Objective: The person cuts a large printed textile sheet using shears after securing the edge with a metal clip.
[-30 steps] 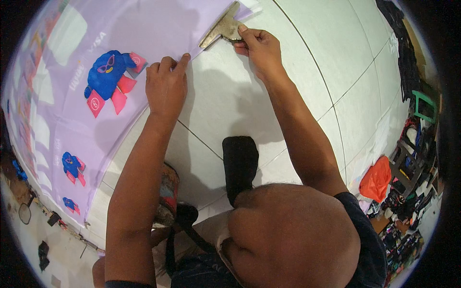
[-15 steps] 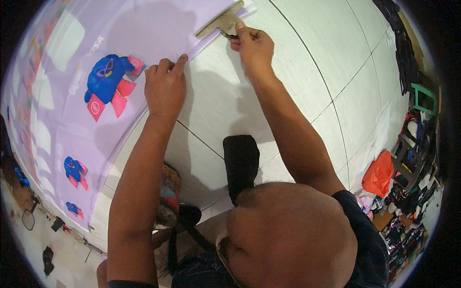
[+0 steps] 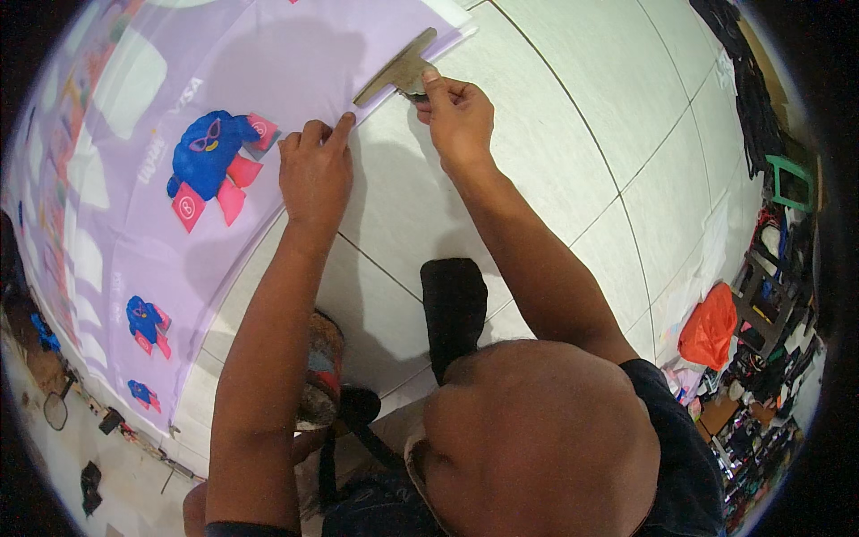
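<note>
OK so your right hand (image 3: 461,121) had the metal scraper (image 3: 394,76) pinched by its handle, thumb on top and the other fingers tucked partly out of sight below. Compared with a second earlier, you'd brought the blade further in over the purple sheet (image 3: 268,72) and closer to your other hand, and it looked flatter too. Blade ran roughly along the edge, handle poked out past it over the tiled floor (image 3: 546,116).

Your left hand (image 3: 316,174) hadn't really budged: fingers bent, tips down at that same edge, just beside the blade's near end. Couldn't tell if they were pinching the sheet or only pressing on it. My take: both hands were now working one short stretch of edge, with the left acting as the anchor.

The sheet itself was spread over the floor to your left, blue character print (image 3: 212,157) near your wrist. Way off to the right, well apart from all that, sat a red bag (image 3: 709,327) by a pile of clutter.
</note>
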`<state>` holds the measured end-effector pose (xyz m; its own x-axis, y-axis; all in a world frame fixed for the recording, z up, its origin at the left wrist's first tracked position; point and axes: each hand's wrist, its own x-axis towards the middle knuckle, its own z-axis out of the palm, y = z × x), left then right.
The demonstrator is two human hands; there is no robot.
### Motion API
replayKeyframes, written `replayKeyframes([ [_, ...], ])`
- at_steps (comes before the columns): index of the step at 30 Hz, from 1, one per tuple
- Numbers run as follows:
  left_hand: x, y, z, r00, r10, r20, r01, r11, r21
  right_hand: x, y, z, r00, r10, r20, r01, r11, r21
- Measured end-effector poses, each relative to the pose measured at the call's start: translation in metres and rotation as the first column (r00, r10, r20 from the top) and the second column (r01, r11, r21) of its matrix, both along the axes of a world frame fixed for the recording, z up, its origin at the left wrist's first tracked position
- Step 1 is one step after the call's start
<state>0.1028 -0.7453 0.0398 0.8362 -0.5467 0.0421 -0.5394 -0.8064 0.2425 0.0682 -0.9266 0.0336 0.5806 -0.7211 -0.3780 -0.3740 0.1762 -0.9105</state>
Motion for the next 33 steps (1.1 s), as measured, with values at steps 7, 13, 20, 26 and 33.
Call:
replayKeyframes([
  [7, 0.001, -0.003, -0.003, 0.998, -0.016, 0.064, 0.02, 0.998, -0.053, 0.003, -0.001, 0.005, 0.997, 0.042, -0.059, -0.043, 0.999, -0.023],
  [13, 0.006, 0.008, 0.006, 0.992, -0.121, 0.023, 0.121, 0.993, 0.001, -0.004, -0.029, 0.019, 0.961, 0.223, -0.165, -0.218, 0.975, 0.046],
  [20, 0.033, 0.121, 0.054, 0.947, -0.226, -0.227, 0.214, 0.974, -0.08, -0.014, -0.066, 0.003, 0.948, 0.212, -0.238, -0.283, 0.903, -0.324],
  [26, 0.016, 0.318, 0.157, 0.956, 0.115, -0.27, -0.055, 0.974, 0.219, 0.016, -0.055, 0.019, 0.941, 0.316, -0.121, -0.322, 0.722, -0.613],
  [33, -0.203, 0.592, 0.119, 0.577, 0.802, -0.154, -0.781, 0.597, 0.181, 0.055, 0.082, 0.124, 0.472, 0.843, -0.257, -0.823, 0.318, -0.471],
])
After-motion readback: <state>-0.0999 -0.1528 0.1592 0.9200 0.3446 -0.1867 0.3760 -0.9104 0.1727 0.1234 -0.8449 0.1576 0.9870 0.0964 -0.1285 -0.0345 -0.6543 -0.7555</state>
